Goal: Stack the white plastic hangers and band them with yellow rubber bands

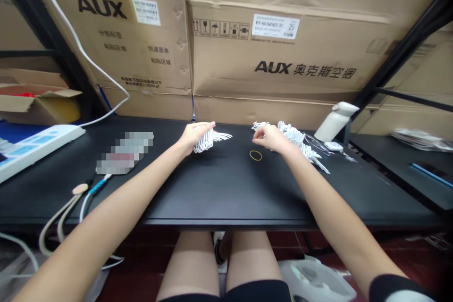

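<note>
My left hand (194, 138) is closed around a bundle of thin white looped pieces (204, 143), whose narrow ends fan out to the right. Their exact kind cannot be made out. Across the table, my right hand (269, 136) has its thumb and fingers drawn together in a pinch; whatever they hold, if anything, is hidden. Just below those fingertips lies a yellow rubber band (255, 155). More of the white looped pieces (293, 136) are heaped behind and to the right of that hand, partly covered by it.
On the black table (219, 188), a white bottle (335, 121) and a small white case (333, 146) stand at the right. A blurred-out phone-like object (125, 153) with a cable and a power strip (38, 146) lie left. Large cardboard boxes (226, 75) line the back.
</note>
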Demonstrator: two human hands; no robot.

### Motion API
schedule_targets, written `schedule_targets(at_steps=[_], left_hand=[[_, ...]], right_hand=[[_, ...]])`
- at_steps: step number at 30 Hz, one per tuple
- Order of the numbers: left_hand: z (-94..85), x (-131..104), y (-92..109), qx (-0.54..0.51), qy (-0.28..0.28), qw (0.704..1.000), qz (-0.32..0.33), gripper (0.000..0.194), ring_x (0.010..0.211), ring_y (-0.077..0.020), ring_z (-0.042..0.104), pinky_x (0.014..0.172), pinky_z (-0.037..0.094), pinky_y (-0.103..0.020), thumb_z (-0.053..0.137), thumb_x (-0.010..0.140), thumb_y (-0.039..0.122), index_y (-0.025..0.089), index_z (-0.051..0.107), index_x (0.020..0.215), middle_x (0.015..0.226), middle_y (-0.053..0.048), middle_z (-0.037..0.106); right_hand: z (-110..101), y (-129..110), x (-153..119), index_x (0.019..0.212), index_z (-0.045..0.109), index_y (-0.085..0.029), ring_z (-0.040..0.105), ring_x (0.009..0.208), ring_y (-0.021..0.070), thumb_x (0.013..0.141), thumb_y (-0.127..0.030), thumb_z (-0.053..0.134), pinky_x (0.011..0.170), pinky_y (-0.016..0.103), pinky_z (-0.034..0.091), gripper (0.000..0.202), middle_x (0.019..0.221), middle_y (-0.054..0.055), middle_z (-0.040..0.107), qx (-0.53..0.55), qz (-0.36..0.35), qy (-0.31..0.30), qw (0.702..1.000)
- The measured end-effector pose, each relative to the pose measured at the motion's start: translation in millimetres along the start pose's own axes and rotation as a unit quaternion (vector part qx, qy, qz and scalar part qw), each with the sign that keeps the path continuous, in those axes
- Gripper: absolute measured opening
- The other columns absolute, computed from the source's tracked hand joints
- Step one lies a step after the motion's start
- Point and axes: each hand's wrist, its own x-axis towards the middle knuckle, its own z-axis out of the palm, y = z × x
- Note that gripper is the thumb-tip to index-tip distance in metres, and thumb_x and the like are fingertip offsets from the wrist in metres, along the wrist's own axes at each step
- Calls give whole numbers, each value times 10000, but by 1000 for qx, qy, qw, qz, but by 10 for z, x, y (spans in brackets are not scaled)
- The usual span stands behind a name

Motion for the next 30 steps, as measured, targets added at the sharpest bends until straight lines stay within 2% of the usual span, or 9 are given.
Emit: schedule_targets(at_steps=[4,9,11,13,17,20,23,26,30], left_hand=[[-7,2,-9,-3,3,1000,-5,515,707,-206,654,625,501,-282,753,592,534,121,718,898,842,-122,721],[13,-19,2,-11,-8,1000,-7,527,707,-215,658,630,505,-291,761,564,549,129,721,879,846,-121,724],[20,-24,0,-11,-12,1000,-7,524,701,-213,659,631,504,-292,760,569,545,126,721,881,847,-124,725],[24,-25,-3,-13,-11,1000,-7,522,699,-210,660,636,503,-289,762,567,543,130,721,884,840,-117,725],[33,-27,-10,-17,-4,1000,-4,506,725,-211,663,657,506,-284,764,566,537,134,721,869,832,-104,726],[48,-42,-5,-11,-3,1000,-1,493,742,-215,664,668,508,-288,756,586,530,127,720,869,843,-111,725],[74,-71,18,-12,-13,1000,3,486,744,-217,666,678,512,-297,751,599,526,127,717,876,853,-115,725],[102,-97,43,-13,-18,1000,8,484,727,-218,665,681,515,-307,747,600,532,131,717,869,839,-110,726],[124,-101,34,-3,-11,1000,10,473,722,-215,663,684,510,-305,741,610,528,135,718,871,823,-100,726]], right_hand=[[34,-6,-36,607,655,-149,549,434,131,658,-123,625,501,247,409,65,546,47,634,-49,73,-113,990],[119,-30,-38,547,601,-154,582,487,157,667,-78,579,537,259,423,143,522,58,620,-89,101,-153,979],[138,-28,-28,533,576,-154,585,523,170,663,-64,569,545,263,417,158,511,62,603,-86,82,-119,986],[158,-31,-8,599,582,-152,598,588,174,696,-82,553,574,260,426,124,577,65,624,-52,51,-57,996],[238,-92,52,773,573,-159,617,688,153,812,-208,490,640,252,467,104,764,64,656,94,-10,62,994],[352,-195,62,712,546,-164,606,632,145,770,-280,558,611,262,488,130,714,46,632,275,-55,130,951],[483,-308,32,676,533,-174,593,577,137,697,-299,640,564,261,493,166,644,13,602,377,-66,132,914],[569,-379,5,700,519,-179,634,601,157,651,-303,689,488,229,473,217,621,-4,589,481,-19,118,868],[559,-381,2,709,501,-177,672,654,153,650,-253,707,452,179,438,227,664,-5,606,581,92,109,801]])
